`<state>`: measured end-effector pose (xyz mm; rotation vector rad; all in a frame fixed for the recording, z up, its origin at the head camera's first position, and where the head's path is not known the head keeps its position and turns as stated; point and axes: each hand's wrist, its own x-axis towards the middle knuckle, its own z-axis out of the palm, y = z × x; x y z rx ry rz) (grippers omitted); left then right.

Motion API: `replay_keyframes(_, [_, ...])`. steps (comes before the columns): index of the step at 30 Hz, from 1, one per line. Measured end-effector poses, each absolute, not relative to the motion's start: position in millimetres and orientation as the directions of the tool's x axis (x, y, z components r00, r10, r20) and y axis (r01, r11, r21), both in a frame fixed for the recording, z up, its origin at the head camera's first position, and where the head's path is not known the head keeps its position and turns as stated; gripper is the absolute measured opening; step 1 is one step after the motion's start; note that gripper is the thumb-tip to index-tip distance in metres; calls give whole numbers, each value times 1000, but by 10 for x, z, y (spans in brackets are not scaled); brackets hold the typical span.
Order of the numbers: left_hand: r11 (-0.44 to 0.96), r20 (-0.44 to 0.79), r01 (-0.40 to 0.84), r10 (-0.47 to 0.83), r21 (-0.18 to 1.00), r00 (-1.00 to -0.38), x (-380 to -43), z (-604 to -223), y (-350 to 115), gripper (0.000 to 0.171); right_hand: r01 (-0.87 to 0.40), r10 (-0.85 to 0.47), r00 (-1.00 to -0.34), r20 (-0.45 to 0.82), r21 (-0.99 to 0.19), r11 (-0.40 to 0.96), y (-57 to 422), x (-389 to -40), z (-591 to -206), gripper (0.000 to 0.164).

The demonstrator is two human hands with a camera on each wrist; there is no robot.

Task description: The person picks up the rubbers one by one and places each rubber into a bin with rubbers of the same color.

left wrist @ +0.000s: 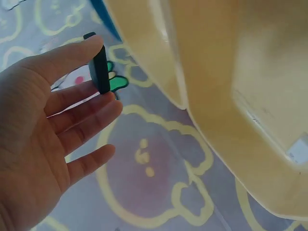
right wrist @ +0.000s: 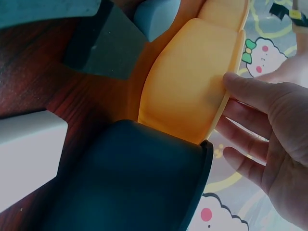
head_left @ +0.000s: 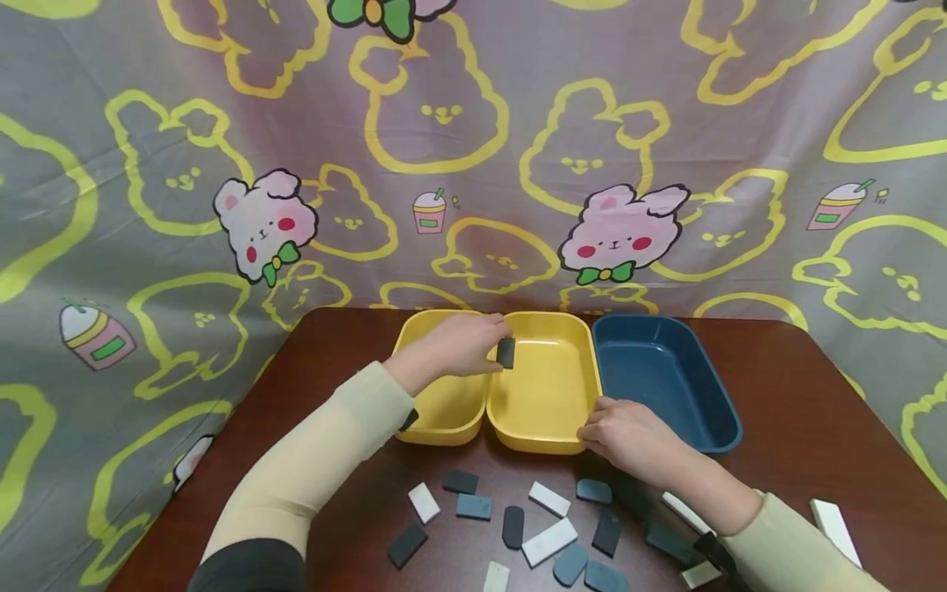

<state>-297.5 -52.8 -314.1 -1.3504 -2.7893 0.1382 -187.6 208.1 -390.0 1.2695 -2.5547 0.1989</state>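
My left hand (head_left: 464,344) pinches a dark, flat block (head_left: 505,353) between thumb and fingertips, held above the rims where the two yellow bins meet. In the left wrist view the block (left wrist: 99,67) stands edge-on, and the little finger is spread apart from it. My right hand (head_left: 635,437) grips the near right corner of the middle yellow bin (head_left: 543,446). The right wrist view shows the thumb outside that bin's wall (right wrist: 190,82) and the other fingers behind the rim. The left yellow bin (head_left: 441,436) holds a white piece (left wrist: 299,150).
A blue bin (head_left: 719,395) stands on the right of the yellow ones. Before the bins lie several loose blocks: white ones (head_left: 550,541), dark ones (head_left: 407,545) and blue-grey ones (head_left: 473,506). A longer white block (head_left: 836,530) lies at the right. A patterned cloth (head_left: 473,164) hangs behind the table.
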Motion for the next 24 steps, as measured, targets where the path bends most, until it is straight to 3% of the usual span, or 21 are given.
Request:
replay_keyframes(8, [618,-116,765,759,-181,-641,-3333,-3321,-183,28,-788,-751,-586,304,3,616,2089,-1885,-3904,12])
replay_keyframes(18, [575,-243,761,725,-299,-644,-3525,-3734,99,6,-769,-740,-620,261,-16,639,2064,-1889,-3883,13])
replay_keyframes(24, [614,-295,749,688,-251,-663,-3567,-3829,129,5,-774,-743,-613,269,-13,633,2053,-1887,-3896,17])
